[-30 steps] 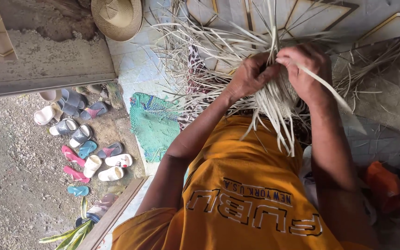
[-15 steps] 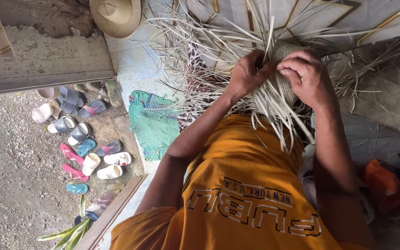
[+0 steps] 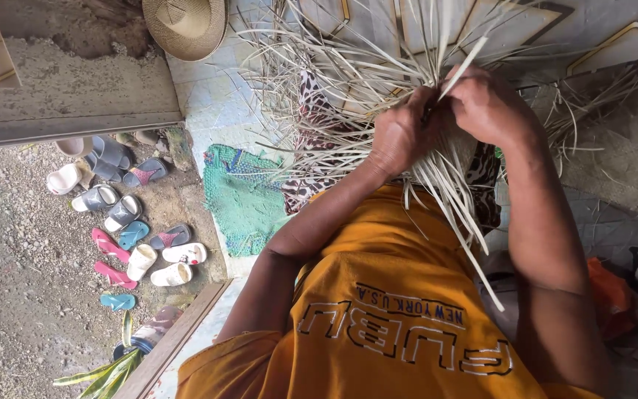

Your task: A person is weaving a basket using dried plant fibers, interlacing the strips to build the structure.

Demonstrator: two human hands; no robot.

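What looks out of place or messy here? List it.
Nothing looks damaged or spilled. Both hands, left and right, grip pale strips that fan out loosely over the floor. The sandals lie scattered, unpaired, on the gravel, and a straw hat sits on the floor.

Soft, even daylight fills the scene, with no hard-edged shadows and no glare. The gravel ground [image 3: 16, 258] at the left is evenly lit and a little washed out. The orange shirt [image 3: 400, 295] near the camera is bright and saturated. The hands sit slightly darker against the pale straw strips [image 3: 348, 81], which show fine detail and stay sharp. Slight softness blurs the fingers [image 3: 437, 103] of the left hand [image 3: 400, 137]. Straight edges bow toward the frame's borders from a wide lens, and the far corners look stretched.
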